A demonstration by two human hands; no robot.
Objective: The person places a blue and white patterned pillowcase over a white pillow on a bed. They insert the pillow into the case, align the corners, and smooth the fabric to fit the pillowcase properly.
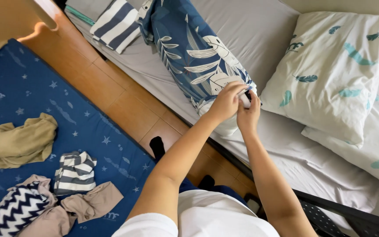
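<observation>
Both hands, the left hand (227, 102) and right hand (247, 115), are pinched together on the open end of the long navy leaf-printed bolster pillow (194, 52) lying on the grey-sheeted bed (259, 30), apparently closing its cover, which needs steady fingertip grip.
</observation>
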